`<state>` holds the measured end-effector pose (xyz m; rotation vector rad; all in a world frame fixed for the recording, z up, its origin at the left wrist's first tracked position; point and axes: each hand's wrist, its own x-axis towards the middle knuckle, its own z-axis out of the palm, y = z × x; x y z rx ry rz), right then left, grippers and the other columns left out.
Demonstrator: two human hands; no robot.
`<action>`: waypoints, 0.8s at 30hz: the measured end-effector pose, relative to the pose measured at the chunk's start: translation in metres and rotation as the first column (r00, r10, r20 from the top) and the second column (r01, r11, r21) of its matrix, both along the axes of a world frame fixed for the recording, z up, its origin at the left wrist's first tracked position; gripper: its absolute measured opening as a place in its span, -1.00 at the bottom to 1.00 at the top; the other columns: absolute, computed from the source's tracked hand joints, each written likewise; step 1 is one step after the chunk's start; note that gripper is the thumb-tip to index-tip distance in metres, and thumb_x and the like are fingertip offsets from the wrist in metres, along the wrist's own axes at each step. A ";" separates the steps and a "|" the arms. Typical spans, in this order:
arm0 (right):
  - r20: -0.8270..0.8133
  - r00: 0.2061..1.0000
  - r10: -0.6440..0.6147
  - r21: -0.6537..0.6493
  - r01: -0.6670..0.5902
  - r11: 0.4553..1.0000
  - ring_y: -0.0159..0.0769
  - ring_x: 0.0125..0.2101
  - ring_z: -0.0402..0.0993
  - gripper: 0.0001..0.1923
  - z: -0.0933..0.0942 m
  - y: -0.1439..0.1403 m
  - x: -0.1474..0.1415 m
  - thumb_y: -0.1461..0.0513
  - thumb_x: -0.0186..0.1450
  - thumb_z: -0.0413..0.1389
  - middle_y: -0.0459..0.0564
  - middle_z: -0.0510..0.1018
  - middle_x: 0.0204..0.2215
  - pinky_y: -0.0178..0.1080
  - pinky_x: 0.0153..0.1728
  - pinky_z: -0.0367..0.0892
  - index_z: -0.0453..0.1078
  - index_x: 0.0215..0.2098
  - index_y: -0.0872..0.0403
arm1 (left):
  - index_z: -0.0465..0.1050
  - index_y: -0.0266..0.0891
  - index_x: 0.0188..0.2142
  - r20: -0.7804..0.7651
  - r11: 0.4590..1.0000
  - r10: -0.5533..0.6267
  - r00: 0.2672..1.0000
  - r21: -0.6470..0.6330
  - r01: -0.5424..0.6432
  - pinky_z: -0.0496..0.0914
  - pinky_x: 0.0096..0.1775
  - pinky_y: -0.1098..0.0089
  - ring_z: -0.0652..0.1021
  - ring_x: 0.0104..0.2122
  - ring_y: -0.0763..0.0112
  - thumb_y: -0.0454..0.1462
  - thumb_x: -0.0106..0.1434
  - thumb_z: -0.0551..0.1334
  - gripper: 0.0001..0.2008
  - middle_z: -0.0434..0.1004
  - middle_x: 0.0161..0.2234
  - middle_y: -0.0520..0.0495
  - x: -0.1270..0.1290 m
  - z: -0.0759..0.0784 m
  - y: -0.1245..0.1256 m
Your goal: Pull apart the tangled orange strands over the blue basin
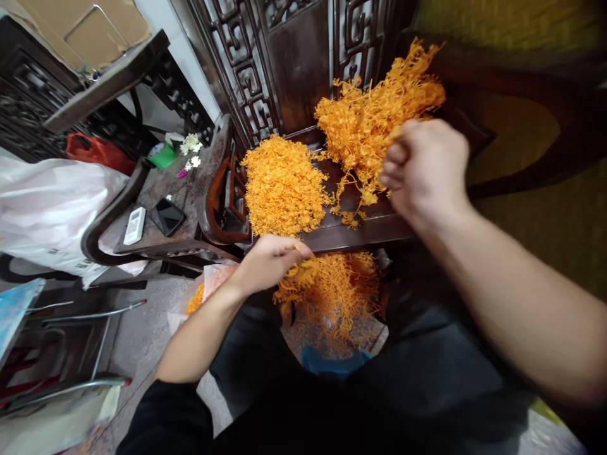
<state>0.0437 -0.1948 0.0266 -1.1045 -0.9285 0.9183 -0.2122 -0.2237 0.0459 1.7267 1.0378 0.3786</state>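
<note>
My left hand [272,262] is closed on a small bunch of orange stringy plastic pieces [303,273], held just in front of the bench edge. My right hand [429,164], slightly blurred, is closed at the near side of a large tangled heap of orange stringy pieces [374,120]; orange shows at its fingertips. To the left of that heap, a dense pile of small orange flower-like pieces [287,186] lies on the dark wooden bench [346,234]. Below, between my knees, more orange strands [344,291] hang or lie above a blue container [334,361], partly hidden.
A side table [190,196] at left carries a black phone [167,217], a white remote [135,225], a green tape roll [162,156] and small white flowers [190,144]. White plastic bags [52,208] and a folding metal chair [76,335] stand further left. An orange-filled bag [196,294] sits on the floor.
</note>
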 end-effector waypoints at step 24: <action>0.553 0.716 0.427 -0.096 -0.454 0.886 -0.38 -0.50 0.21 -0.55 -0.015 -0.052 -0.068 -0.06 0.43 0.09 -0.15 0.34 -0.55 -0.23 -0.43 0.06 0.26 -0.47 0.05 | 0.42 -0.20 -0.34 0.136 0.895 0.333 0.933 0.267 -0.358 0.03 -0.57 0.45 0.20 -0.64 0.57 0.03 0.32 0.30 -0.66 0.26 -0.62 0.13 0.006 -0.018 0.009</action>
